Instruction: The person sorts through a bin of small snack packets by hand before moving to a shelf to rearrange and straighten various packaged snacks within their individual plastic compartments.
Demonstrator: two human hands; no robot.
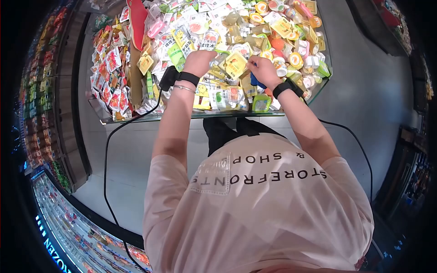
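Observation:
My left hand (200, 63) reaches over a heap of packaged snacks, its fingers bent together beside a clear and green pack (220, 58). My right hand (264, 71) is closed in a pinch, fingertips right at the right edge of a yellow square pack (236, 65). That yellow pack lies between the two hands, its printed label facing up. I cannot tell what either hand's fingers hold. Under my right palm shows something dark blue (256, 81). White pouches with print (210, 41) lie just beyond my left hand.
A glass-sided bin (218, 114) contains the heap. A cardboard divider (135, 77) and a red board (137, 25) separate red-and-white packets (114, 61) on the left. Round cups (296, 60) fill the right. Black cables (106, 159) hang from both wrists. Stocked shelves (38, 100) stand left.

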